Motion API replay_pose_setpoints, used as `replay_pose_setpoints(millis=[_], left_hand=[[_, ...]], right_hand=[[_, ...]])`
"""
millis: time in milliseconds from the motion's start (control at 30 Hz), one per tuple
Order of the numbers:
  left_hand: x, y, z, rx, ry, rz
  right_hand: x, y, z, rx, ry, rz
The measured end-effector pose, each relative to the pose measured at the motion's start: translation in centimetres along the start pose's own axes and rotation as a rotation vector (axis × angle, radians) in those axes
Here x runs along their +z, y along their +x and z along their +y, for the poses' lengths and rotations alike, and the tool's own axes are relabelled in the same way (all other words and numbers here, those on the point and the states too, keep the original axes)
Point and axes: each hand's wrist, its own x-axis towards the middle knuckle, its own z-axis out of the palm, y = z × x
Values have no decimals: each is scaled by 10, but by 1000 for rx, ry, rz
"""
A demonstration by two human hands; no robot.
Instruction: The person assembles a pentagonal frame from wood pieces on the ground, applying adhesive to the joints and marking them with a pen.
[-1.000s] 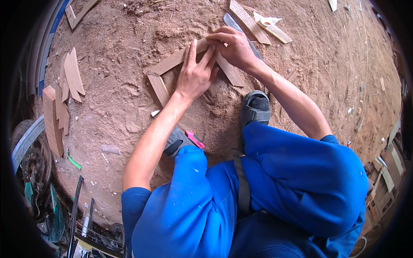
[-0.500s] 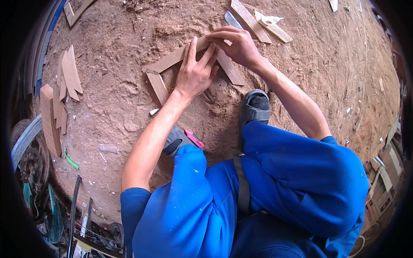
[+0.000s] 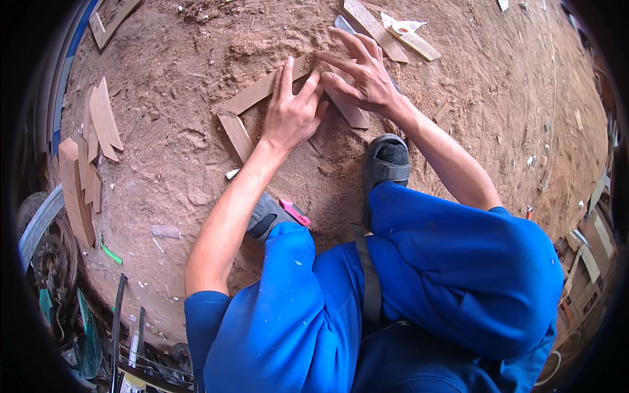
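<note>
Thin wooden strips lie end to end on the ground in an angled outline: a left strip (image 3: 252, 93), a right strip (image 3: 348, 110) and a shorter lower-left strip (image 3: 236, 136). My left hand (image 3: 289, 116) rests over the upper end of the left strip, its fingers stretched and apart. Over the top of the right strip is my right hand (image 3: 370, 80), fingers spread, with its fingertips close to where the two strips meet. Neither hand grips anything. The exact joint is partly hidden by my fingers.
A grey blade (image 3: 343, 25) lies beside a loose wooden strip (image 3: 375, 29) and a piece with torn white paper (image 3: 413, 38). A pink-handled tool (image 3: 295, 212) is by my left shoe. Several wood offcuts (image 3: 77, 190) lie at left, near a green object (image 3: 110, 251).
My right hand has opened, its fingers spreading and lifting from the strips' meeting point. The left hand stays on the left strip. The whole view has shifted slightly.
</note>
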Motion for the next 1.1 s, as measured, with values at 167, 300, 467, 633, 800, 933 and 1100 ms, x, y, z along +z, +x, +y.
replay_pose_setpoints(millis=[167, 300, 467, 633, 800, 933, 1100], left_hand=[[0, 2, 1, 5, -3, 6], [-2, 3, 3, -5, -13, -10], [-7, 3, 2, -14, 8, -47], [-4, 5, 2, 7, -14, 1], [-5, 3, 2, -6, 4, -64], [-6, 5, 5, -8, 11, -60], [-10, 6, 5, -16, 7, -62]], right_hand=[[-4, 0, 6, -47, -20, -60], [2, 7, 6, -5, 1, 7], [-2, 20, 13, -209, -13, -156], [-5, 19, 15, -84, -91, -47], [-7, 15, 15, -135, -107, -92], [-8, 9, 16, -1, -72, 2], [-12, 5, 3, 248, 179, -260]])
